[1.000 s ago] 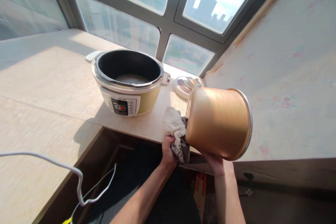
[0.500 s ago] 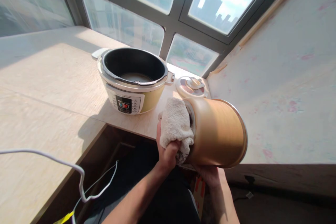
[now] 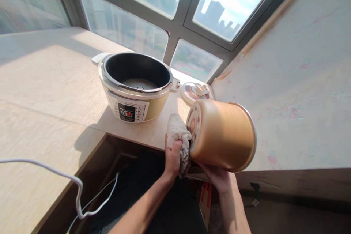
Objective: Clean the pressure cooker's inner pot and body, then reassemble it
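Observation:
My left hand (image 3: 173,155) is closed round a crumpled pale cloth (image 3: 177,131) that has dark stains along its lower part. The cloth is right beside the base of a gold-coloured inner pot (image 3: 223,135), which lies tilted on its side with its rim to the right. Brownish marks show on the pot's base. From below, my right hand (image 3: 218,179) supports the pot; its fingers are partly hidden underneath. On the ledge behind stands an open electric pressure cooker (image 3: 131,102) with a dark, hollow inside and a control panel on its front.
A round lid-like piece (image 3: 194,91) lies on the pale ledge (image 3: 41,80) right of the cooker. White cable (image 3: 65,177) runs across the lower left. Windows rise behind, and a patterned wall (image 3: 296,91) stands at the right.
My left hand and the cloth have moved slightly left and down, off the pot's base, so more of the base shows. The pot has turned a little.

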Available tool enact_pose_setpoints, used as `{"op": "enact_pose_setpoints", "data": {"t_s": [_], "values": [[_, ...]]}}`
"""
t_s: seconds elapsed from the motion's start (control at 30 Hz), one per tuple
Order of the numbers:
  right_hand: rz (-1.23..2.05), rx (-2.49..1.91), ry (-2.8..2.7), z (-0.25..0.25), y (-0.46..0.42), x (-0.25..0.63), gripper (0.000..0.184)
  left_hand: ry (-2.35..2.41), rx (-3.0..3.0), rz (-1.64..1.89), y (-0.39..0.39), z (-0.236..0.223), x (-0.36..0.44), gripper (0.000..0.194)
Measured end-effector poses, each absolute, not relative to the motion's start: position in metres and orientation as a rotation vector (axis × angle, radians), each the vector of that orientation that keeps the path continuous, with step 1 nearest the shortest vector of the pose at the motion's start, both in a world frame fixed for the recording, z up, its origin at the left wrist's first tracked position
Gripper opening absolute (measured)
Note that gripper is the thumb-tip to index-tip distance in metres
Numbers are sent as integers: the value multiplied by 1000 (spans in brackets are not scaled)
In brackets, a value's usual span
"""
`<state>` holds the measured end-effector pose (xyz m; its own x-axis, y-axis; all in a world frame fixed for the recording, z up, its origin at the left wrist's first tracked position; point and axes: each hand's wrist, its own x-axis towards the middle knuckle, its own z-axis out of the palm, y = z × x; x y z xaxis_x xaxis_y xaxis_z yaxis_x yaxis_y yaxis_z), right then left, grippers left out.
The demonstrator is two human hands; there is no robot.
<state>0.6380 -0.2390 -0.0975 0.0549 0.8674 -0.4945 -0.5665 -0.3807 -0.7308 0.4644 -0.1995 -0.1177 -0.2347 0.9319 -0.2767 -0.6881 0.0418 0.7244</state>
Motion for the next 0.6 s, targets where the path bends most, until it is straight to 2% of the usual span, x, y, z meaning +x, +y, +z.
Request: {"op": "enact_pose_setpoints", "data": {"t_s": [0.1,0.2,0.33,0.43,0.6], "values": [[1448,-1146,-245,-92,-231,634,44,986,364,1577,-237,-117,478,45],[1422,-1122,-260,-96,-230,629,44,1055,578,1769,-257,-111,483,52],[1455,-1161,-379,-100,-233,619,47,1219,1122,2093,-252,-105,476,74],[1432,-1163,-391,-101,-232,613,39,1279,1613,2258,-239,-98,463,89],[1353,-1186,-336,-102,-232,610,28,1223,2028,2165,-225,-67,447,79]]}}
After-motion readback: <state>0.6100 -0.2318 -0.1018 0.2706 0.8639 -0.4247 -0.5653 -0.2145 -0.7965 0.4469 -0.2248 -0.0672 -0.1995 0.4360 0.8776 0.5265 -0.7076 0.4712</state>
